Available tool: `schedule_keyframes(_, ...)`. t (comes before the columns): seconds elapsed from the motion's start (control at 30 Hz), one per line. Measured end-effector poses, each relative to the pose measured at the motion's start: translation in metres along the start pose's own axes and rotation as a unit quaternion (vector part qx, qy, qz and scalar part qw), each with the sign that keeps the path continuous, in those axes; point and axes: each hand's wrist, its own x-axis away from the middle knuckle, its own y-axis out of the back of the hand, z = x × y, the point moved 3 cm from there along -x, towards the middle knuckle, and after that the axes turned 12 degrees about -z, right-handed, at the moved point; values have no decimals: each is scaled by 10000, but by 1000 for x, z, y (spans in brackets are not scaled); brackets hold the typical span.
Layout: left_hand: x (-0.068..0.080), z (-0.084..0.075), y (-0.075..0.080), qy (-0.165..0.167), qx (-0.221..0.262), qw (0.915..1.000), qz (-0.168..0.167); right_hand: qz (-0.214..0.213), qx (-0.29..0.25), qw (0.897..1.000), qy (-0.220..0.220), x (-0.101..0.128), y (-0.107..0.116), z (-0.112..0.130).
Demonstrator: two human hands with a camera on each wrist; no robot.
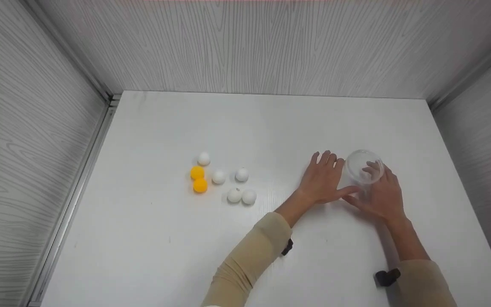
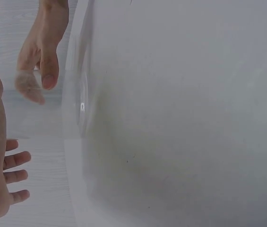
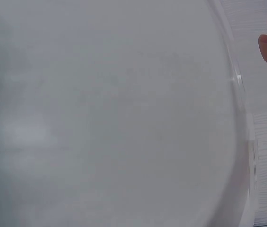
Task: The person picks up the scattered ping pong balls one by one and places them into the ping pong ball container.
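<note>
Both hands at the clear cup

The right hand (image 1: 382,194) curls around a clear plastic cup (image 1: 364,166) standing on the white table (image 1: 271,128), its fingers showing through the wall. The left hand (image 1: 324,179) lies flat with straight fingers just beside the cup, thumb reaching toward it. Well away from the cup, beyond the left hand, lie five white balls (image 1: 235,195) and two orange balls (image 1: 200,185)
</note>
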Motion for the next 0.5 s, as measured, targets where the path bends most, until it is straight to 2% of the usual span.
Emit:
schedule_keyframes(0.23, 1, 2, 3, -48, 46, 10000, 6, 152, 102, 9998, -107, 0, -1, 3)
schedule_keyframes(0.5, 6, 10, 2, 67, 98, 9999, -1, 431, 328, 9984, -150, -3, -7, 10)
